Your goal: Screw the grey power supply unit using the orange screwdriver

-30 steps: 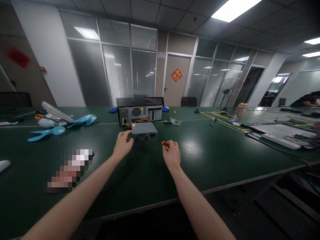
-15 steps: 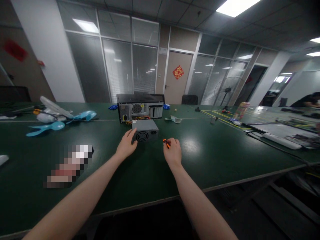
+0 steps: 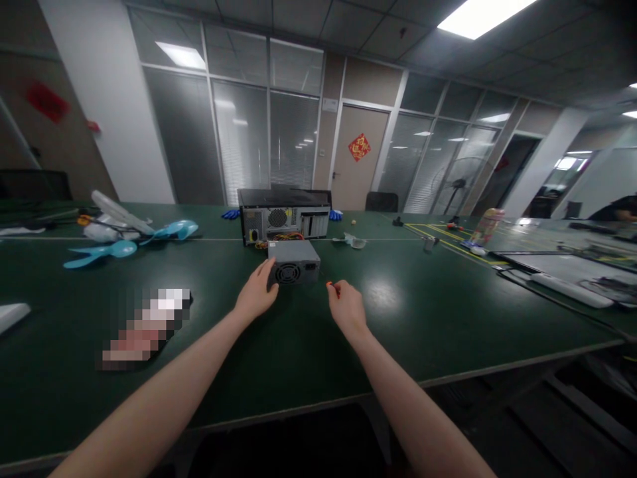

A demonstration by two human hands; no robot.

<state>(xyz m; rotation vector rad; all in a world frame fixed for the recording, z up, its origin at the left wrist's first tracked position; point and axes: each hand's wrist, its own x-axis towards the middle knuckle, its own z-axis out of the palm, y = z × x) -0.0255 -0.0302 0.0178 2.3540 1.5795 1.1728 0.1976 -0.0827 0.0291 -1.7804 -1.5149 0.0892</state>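
And the right hand (image 3: pixel 348 309) has turned a little over the orange-handled screwdriver (image 3: pixel 330 285), so less orange shows than half a second ago! The view has swung slightly too, while the left hand (image 3: pixel 256 290) stays at the near left side of the power supply (image 3: pixel 294 249).

The right grip is closed around the handle, just off to the right of the metal box; whether the tip meets it, I can't tell. The left grip is loose, fingers spread against the casing.

So how far along? The power supply is out on the surface (image 3: pixel 279 358), right in front of the computer case (image 3: pixel 283 198), with coloured wires (image 3: pixel 287 236) bunched between them. Its shell looks closed, the fan grille facing near, and there's no lifted panel to be seen; the screws are too small to judge, so progress on them is anyone's call.

Across this dark green surface, light blue fan blades (image 3: pixel 102 253) lie to the left, a bottle (image 3: pixel 488 224) stands far right, and a blue glove (image 3: pixel 231 214) peeks out beside the case. Beyond, glass partitions flank a door (image 3: pixel 363 179) with a red diamond sign, a standing fan (image 3: pixel 455 189) is to the right, and a person (image 3: pixel 620 209) leans in at the far right edge.
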